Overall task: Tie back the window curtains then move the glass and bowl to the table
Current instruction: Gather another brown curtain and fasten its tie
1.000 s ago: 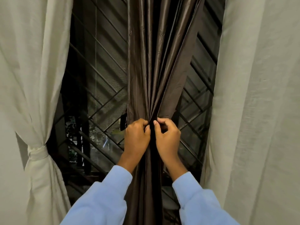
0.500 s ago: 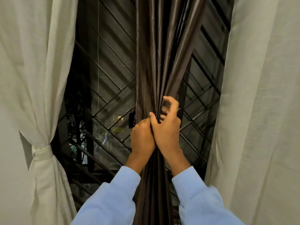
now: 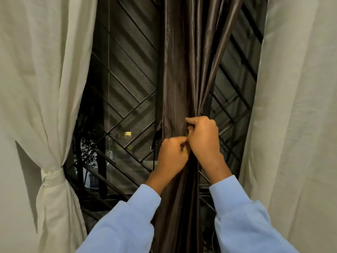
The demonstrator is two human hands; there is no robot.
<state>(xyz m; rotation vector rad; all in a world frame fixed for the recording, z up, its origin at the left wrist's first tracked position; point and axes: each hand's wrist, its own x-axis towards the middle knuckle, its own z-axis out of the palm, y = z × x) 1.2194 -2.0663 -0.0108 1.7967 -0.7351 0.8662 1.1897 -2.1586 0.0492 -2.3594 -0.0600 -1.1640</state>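
I have both hands on the dark brown satin curtain (image 3: 182, 79). It hangs gathered into one bundle in the middle of the window, in front of the black metal grille with slanted bars (image 3: 127, 99). The grip of my left hand (image 3: 172, 156) is closed, the fingers curled and the thumb and forefinger pinching at the front of the bundle. The grip of my right hand (image 3: 204, 137) is closed too, just above the left one and touching it, with the fingertips pushed into the folds. I cannot tell if a cord lies between the fingers, because the knuckles hide it. A small dark strap (image 3: 156, 143) hangs at the left edge of the bundle, just beside my left hand. I judge that it may belong to the tie-back.

Satin probably slips easily, so I think one hand must keep the bundle squeezed while the other works the tie. The tie should go around all the folds and be pulled snug.

The cream curtain on the left (image 3: 45, 79) is already tied with its cream cloth band (image 3: 52, 178), and that height looks like a good guide. The cream curtain on the right (image 3: 295, 125) hangs loose and is not yet tied. The glass, the bowl and the worktop are not in view.
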